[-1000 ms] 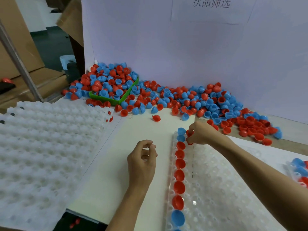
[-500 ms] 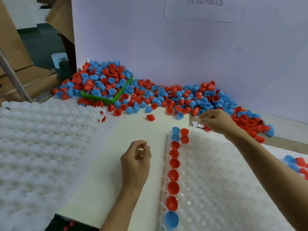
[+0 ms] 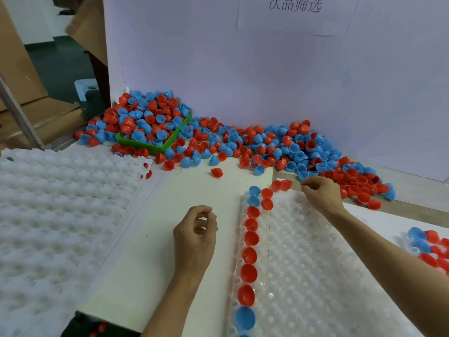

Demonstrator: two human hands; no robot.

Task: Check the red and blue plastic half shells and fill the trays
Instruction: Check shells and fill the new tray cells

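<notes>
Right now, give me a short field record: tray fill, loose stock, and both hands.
tray: left column filled, mostly red shells, some blue; two red in the second column; other pockets bare
pile: red and blue, against the back wall
green bin: heaped with shells
left hand: loosely curled, nothing visible in it
right hand: at the tray's far edge, contents unclear

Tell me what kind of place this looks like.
Probably a small factory sorting or packing bench. A loose heap of red and blue half shells lies against a white backboard bearing a printed sign, and moulded white trays are being filled in rows. Cardboard boxes stand at the left.
</notes>
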